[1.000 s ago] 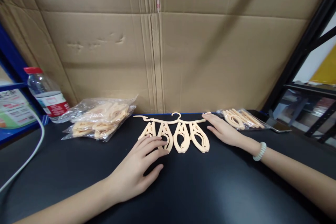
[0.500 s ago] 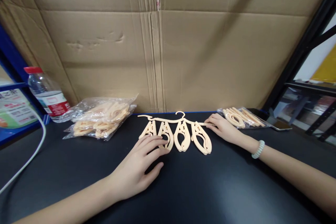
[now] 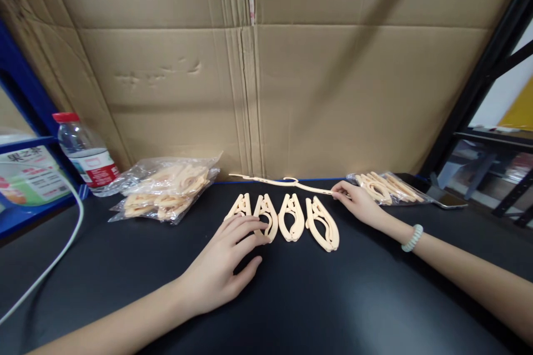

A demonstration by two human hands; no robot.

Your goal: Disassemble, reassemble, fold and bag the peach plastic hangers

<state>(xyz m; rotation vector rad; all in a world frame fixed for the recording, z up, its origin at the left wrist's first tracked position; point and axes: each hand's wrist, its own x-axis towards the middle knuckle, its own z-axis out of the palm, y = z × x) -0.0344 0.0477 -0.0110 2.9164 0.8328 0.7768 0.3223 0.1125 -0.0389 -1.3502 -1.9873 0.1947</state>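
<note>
Several folded cream plastic hangers lie in a row on the black table (image 3: pixel 291 299). Among them are one in the middle (image 3: pixel 291 222) and one at the right end (image 3: pixel 323 226). Behind the row, an unfolded cream hanger (image 3: pixel 272 182) stretches sideways near the cardboard. My right hand (image 3: pixel 353 199) pinches its right end between the fingertips. My left hand (image 3: pixel 229 263) rests palm down with its fingers spread over the two leftmost folded hangers, partly covering them.
Clear bags of cream hangers (image 3: pixel 166 188) lie at the back left, beside a red-capped bottle (image 3: pixel 89 158). Another bag (image 3: pixel 385 187) and a phone-like object (image 3: pixel 449 199) are at the back right. A white cable (image 3: pixel 66 252) curves along the left. Cardboard (image 3: pixel 175 83) stands behind.
My right hand has shifted the unfolded hanger away from the folded row, toward the cardboard, and its hook now looks flatter. My left hand has stayed nearly in place. The view has shifted slightly.
</note>
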